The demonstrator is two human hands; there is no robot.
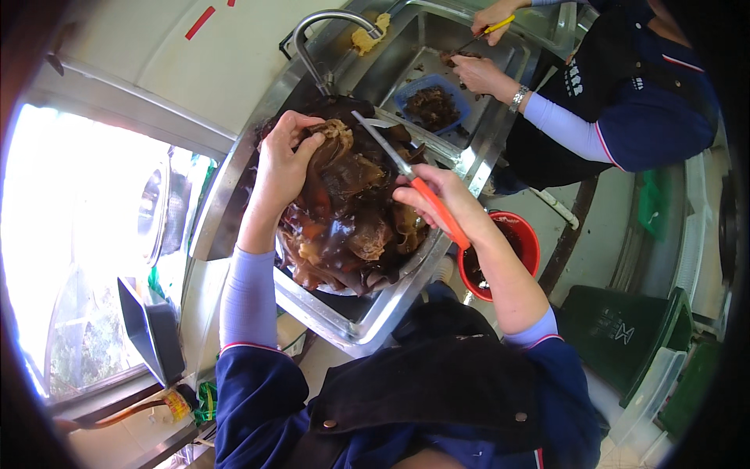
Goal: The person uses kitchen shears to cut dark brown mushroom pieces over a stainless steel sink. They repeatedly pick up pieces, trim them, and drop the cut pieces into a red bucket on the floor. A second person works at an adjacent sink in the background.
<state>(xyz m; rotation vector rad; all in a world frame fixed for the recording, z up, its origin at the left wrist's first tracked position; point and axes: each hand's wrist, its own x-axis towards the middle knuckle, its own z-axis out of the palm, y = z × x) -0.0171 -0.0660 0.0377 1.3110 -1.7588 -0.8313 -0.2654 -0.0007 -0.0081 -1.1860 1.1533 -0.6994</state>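
Observation:
A large heap of wet, glossy brown wood ear fungus [345, 225] fills the near sink basin, in what looks like a pale bowl mostly hidden beneath it. My left hand [285, 153] pinches the frilled, lighter-coloured base of one piece [335, 136] between thumb and fingers at the far left of the heap. In my right hand [435, 190] is a pair of scissors [384, 140] with orange handles. Their blades point up and left over the heap, apart from the pinched piece, and look closed together.
A curved metal faucet [304, 44] rises behind the sink. In the far basin sits a blue plastic basket [448, 120] of dark scraps. Beside it a co-worker's hands [483, 73] hold yellow-handled scissors and a brown piece. A red bucket [532, 234] stands on the floor at right.

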